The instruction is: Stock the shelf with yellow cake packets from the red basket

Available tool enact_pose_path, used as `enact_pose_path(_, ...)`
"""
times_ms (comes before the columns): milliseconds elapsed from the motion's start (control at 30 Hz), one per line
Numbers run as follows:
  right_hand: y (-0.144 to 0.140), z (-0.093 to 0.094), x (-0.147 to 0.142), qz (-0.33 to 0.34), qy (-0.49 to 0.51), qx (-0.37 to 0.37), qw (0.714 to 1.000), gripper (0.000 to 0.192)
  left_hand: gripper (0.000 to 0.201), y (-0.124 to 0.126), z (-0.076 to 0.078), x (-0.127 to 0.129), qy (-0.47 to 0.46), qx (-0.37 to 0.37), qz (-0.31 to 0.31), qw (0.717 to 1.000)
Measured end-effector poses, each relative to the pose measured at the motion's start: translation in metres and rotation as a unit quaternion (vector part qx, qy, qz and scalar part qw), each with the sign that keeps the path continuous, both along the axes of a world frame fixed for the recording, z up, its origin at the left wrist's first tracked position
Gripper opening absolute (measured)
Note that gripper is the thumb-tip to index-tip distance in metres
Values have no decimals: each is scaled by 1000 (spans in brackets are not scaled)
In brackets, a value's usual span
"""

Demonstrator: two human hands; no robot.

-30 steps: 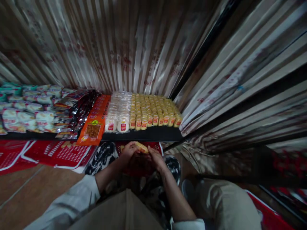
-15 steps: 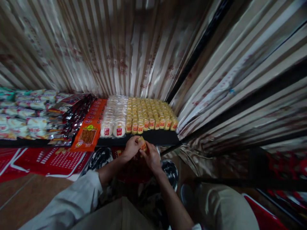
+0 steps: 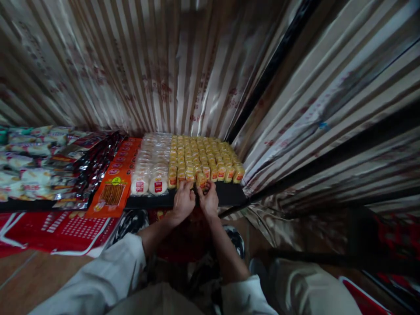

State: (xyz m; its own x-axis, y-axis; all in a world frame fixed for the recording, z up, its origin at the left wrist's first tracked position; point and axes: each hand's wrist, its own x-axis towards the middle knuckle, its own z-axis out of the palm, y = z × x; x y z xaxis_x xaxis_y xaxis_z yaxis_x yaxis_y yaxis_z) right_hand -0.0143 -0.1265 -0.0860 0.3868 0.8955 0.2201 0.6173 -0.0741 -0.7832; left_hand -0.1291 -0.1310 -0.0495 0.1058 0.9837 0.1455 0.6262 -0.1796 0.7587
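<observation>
Right hand (image 3: 208, 197) pinching yellow packet (image 3: 201, 178) at front of black shelf (image 3: 149, 201); left hand (image 3: 184, 202) at packet rows (image 3: 200, 151), cannot tell grip

Cake packs (image 3: 210, 153) on shelf (image 3: 151, 202), disc packs (image 3: 149, 168) left; curtain (image 3: 197, 83) behind; basket (image 3: 74, 229) below, left.

No wording is legible: red labels (image 3: 158, 187) front the round white packets (image 3: 158, 178), orange-red ones the small yellow packets (image 3: 206, 153) to their right, and a yellow-green badge (image 3: 116, 180) marks the orange snack packet (image 3: 112, 193) to their left, while reddish print (image 3: 201, 91) on the far striped curtain (image 3: 182, 70) blurs beyond reading.
</observation>
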Motion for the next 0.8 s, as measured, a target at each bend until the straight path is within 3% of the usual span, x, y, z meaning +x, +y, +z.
enact_pose_path(300,15,-20,-6,-24,-40,25,999,41,45,5,-8,-2,104,-23,-25,994)
enact_pose_path(467,15,-24,-3,-19,-45,78,996,35,45,5,-12,-4,105,-5,-37,994)
enact_pose_path(633,21,-23,-5,-35,-18,45,998,28,43,8,-19,-4,99,12,-38,994)
enact_pose_path(800,20,-20,-6,-32,6,46,998,32,41,3,-28,-10,68,34,-59,995)
